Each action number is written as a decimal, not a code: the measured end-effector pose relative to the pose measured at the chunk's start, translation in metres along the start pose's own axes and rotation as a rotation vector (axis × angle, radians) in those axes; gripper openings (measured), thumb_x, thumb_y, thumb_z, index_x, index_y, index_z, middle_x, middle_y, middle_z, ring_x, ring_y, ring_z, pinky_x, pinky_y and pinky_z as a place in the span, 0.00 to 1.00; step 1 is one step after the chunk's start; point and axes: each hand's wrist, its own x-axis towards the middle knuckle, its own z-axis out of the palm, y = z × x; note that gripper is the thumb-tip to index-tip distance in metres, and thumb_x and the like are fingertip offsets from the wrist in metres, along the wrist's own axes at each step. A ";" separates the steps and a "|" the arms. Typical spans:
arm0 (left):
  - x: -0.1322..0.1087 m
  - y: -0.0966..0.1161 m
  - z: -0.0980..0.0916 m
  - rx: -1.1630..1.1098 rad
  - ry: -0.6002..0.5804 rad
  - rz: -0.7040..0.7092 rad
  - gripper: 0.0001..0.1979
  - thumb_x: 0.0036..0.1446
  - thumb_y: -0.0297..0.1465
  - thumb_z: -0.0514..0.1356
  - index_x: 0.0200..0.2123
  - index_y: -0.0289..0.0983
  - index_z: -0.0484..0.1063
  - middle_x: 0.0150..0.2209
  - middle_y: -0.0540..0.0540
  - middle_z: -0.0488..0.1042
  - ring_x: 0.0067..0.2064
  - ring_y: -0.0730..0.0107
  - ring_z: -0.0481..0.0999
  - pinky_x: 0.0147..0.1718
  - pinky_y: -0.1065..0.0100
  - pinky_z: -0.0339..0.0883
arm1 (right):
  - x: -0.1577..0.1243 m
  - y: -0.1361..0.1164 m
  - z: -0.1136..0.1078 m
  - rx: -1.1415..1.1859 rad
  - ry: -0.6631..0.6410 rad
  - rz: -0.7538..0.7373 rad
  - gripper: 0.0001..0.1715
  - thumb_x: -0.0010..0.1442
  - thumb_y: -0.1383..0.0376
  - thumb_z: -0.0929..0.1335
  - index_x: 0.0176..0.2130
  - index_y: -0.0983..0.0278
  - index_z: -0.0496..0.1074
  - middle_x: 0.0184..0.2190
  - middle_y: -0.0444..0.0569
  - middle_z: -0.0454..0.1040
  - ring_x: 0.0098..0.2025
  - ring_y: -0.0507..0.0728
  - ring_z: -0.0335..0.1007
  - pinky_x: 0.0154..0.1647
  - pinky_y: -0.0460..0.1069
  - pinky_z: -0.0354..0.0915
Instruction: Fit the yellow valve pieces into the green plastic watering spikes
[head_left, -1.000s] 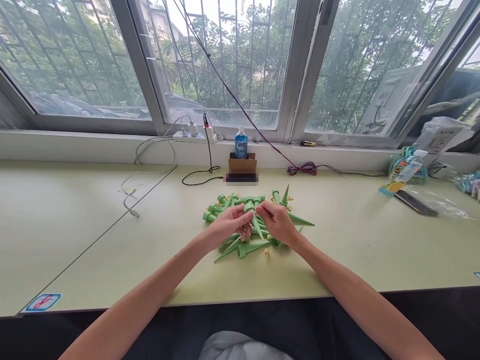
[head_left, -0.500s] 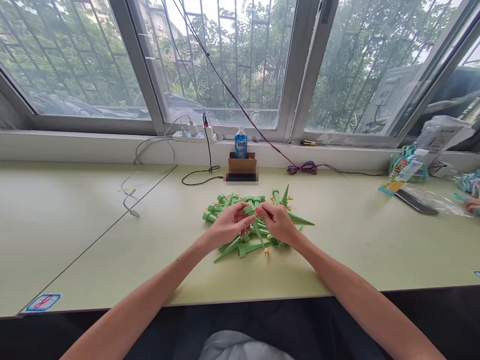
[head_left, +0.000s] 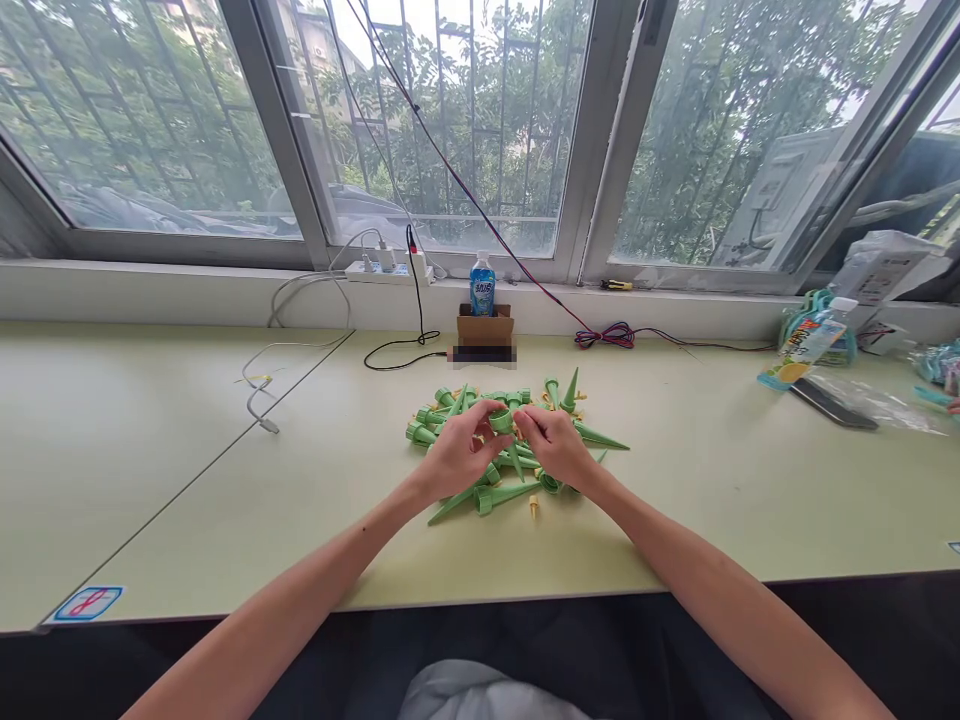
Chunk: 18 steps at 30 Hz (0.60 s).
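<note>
My left hand (head_left: 463, 448) is closed round the wide collar of a green plant watering spike (head_left: 501, 421), its round mouth tilted toward me. Close on the right, my right hand (head_left: 559, 443) has its thumb and fingers pinched together beside the collar; whatever is in the pinch is too small or hidden to name. Under and around both hands lies a loose pile of similar green spikes (head_left: 510, 493), pointing in several directions, with small yellow pieces among them. One yellow nozzle-like piece (head_left: 534, 506) lies on the table at the pile's near edge.
Behind the pile stands a cardboard box (head_left: 485, 328) with a blue bottle (head_left: 482, 285). A power strip (head_left: 386, 272) and coiled cables (head_left: 606, 336) lie along the window. To the right are a drink bottle (head_left: 806, 345) and a dark phone-like slab (head_left: 832, 404).
The held spike has tipped so its round mouth shows more toward me, and the left hand has shifted slightly. My right hand stays pinched in nearly the same place.
</note>
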 end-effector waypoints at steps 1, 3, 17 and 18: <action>0.000 0.001 0.000 0.008 0.004 0.000 0.17 0.58 0.38 0.61 0.48 0.38 0.66 0.32 0.47 0.73 0.33 0.66 0.74 0.29 0.68 0.69 | 0.000 0.000 0.000 0.003 0.000 0.004 0.27 0.69 0.52 0.58 0.23 0.62 0.50 0.18 0.39 0.52 0.22 0.49 0.45 0.23 0.47 0.45; 0.000 0.002 0.000 0.014 0.010 0.003 0.17 0.58 0.38 0.61 0.48 0.38 0.66 0.34 0.46 0.74 0.33 0.65 0.75 0.29 0.67 0.69 | 0.000 -0.001 0.000 0.005 0.000 0.010 0.27 0.69 0.51 0.58 0.23 0.62 0.50 0.18 0.39 0.52 0.22 0.49 0.45 0.23 0.47 0.45; -0.001 0.002 0.001 0.048 0.016 0.020 0.16 0.59 0.37 0.59 0.50 0.39 0.65 0.35 0.46 0.72 0.33 0.67 0.74 0.27 0.69 0.67 | 0.000 0.000 0.002 0.032 0.001 0.034 0.28 0.69 0.50 0.58 0.23 0.62 0.50 0.18 0.39 0.51 0.22 0.49 0.44 0.23 0.47 0.45; -0.001 0.002 0.001 0.030 0.018 0.017 0.16 0.59 0.38 0.59 0.49 0.39 0.65 0.35 0.46 0.72 0.33 0.67 0.74 0.27 0.69 0.67 | 0.000 0.000 0.002 0.037 0.004 0.036 0.28 0.69 0.50 0.58 0.23 0.62 0.50 0.18 0.39 0.51 0.21 0.49 0.44 0.22 0.47 0.46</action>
